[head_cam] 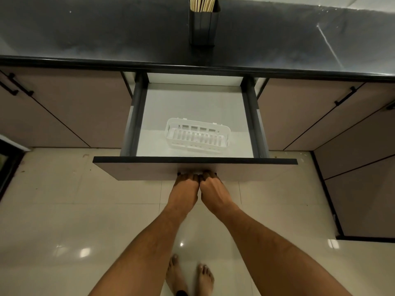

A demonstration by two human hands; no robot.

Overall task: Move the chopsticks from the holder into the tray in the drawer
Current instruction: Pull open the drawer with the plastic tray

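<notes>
Cabinet doors, 9 o'clock: two mauve fronts left of the drawer, with one black bar handle (16, 83) showing.
Surface (96, 33): dark polished counter across the top, from 10 to 2 o'clock.
Drawer (192, 101): one, pulled out at the centre, pale grey floor, dark side walls.
Drawer front (132, 168): mauve panel with a black top edge, nearest the person.
Left hand (185, 188): at 6 o'clock of the drawer, fingers curled over the black drawer handle (197, 173), clenched on it.
Right hand (213, 190): just beside the left one, knuckles touching, also clenched on that handle.
Holder (203, 28): one dark square tube, upright on the surface at 12 o'clock, straight behind the drawer.
Chopsticks (203, 4): a bundle of pale sticks standing in the holder, tops cut off by the frame; too tightly packed to count.
Tray (197, 135): one white slotted plastic tray, lying on the drawer floor toward its front, slightly right of centre, nothing in it.
Cabinet doors, 3 o'clock: mauve fronts right of the drawer, one black bar handle (346, 96).
Floor (64, 210): glossy cream tiles.
Feet: two, bare, at 6 o'clock below the forearms.
</notes>
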